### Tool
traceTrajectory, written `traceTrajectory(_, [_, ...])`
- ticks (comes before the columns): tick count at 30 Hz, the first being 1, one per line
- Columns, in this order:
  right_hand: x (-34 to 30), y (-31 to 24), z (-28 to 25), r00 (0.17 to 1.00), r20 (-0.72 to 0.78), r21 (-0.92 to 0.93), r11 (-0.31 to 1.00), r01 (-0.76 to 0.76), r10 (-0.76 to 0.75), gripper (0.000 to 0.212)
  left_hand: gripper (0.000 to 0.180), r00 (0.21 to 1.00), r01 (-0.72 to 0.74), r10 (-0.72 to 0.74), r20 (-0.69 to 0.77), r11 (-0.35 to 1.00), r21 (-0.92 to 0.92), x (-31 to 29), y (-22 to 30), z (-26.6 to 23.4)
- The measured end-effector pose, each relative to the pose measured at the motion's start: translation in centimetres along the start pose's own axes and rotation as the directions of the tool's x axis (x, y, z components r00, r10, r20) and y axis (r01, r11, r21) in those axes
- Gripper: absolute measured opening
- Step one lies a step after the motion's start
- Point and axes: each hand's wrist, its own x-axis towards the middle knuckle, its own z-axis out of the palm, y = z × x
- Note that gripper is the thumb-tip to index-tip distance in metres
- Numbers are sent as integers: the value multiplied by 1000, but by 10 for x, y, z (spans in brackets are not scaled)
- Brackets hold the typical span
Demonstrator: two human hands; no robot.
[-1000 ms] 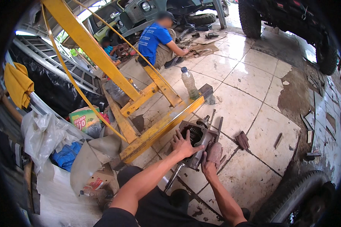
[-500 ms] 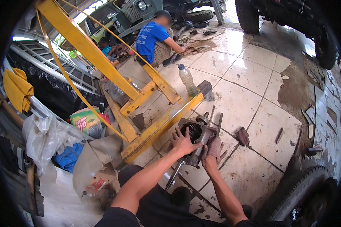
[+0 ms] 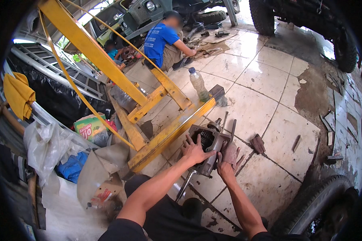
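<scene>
A grey metal gearbox housing [image 3: 217,143] lies on the tiles in front of me, gears [image 3: 205,138] visible through its open top. A bright shaft [image 3: 186,185] sticks out of its near end. My left hand [image 3: 194,152] rests across the opening with fingers spread, its thumb on the right rim. Against the housing's right side is my right hand [image 3: 228,168], with a brown rag [image 3: 229,152] over its palm and fingers; some fingertips reach past the rag. How tightly these fingers hold the cloth is partly hidden.
A yellow hoist frame [image 3: 173,135] stands just left of the gearbox. Beyond it are a plastic bottle [image 3: 198,85] and a crouching person in blue [image 3: 161,42]. Another brown rag [image 3: 257,143] lies to the right. A tyre [image 3: 321,205] is at lower right; plastic sheeting [image 3: 52,144] lies left.
My right hand has shifted slightly along the housing's side with the rag, its fingers spreading more. My left hand and the gearbox stay nearly in place.
</scene>
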Motion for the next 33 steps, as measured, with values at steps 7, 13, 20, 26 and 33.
traceTrajectory(7, [3,2,0,1000,6,2,1000,22,-22,75,128,1000,-6,6,1,1000,11,2,0,2])
traceTrajectory(13, [10,11,1,995,-46,-12,996,83,-83,70,126,1000,-14,13,22,1000,26,3,-1,0])
traceTrajectory(20, [8,9,-3,989,-77,11,991,131,-129,62,125,1000,-4,4,-9,1000,-3,3,-6,9])
traceTrajectory(26, [10,-1,6,997,-63,64,997,39,-35,57,125,1000,-14,14,-9,1000,5,5,-3,9])
traceTrajectory(33, [10,4,1,975,-164,-36,988,147,-151,58,124,1000,-20,20,6,999,-26,1,-2,3])
